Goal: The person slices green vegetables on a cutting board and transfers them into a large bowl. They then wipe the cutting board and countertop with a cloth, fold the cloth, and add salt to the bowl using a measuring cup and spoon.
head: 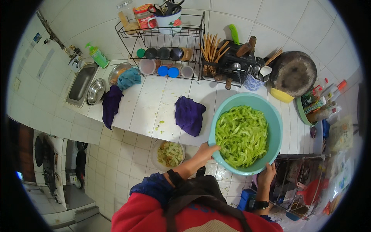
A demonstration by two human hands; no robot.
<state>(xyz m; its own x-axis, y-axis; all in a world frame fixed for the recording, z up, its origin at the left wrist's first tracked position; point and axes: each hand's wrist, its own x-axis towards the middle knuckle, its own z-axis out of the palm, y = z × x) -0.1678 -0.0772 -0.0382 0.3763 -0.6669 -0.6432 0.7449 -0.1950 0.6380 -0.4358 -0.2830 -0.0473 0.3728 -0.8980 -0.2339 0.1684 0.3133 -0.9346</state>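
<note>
A turquoise plastic basin is heaped with shredded pale-green vegetable. It is over the right part of the white tiled counter, its near side reaching past the front edge. My left hand grips the basin's near-left rim, the thumb at the rim and the fingers mostly hidden beneath. At the near-right rim, my right hand holds the basin from below. A crumpled purple cloth lies on the counter just left of the basin. Small green scraps are scattered farther left.
A bowl of vegetable peelings stands on the floor by the counter's front. Behind are a wire spice rack, a chopstick holder, knives and a round dark board. Leftward lie another purple cloth, steel bowls and a sink.
</note>
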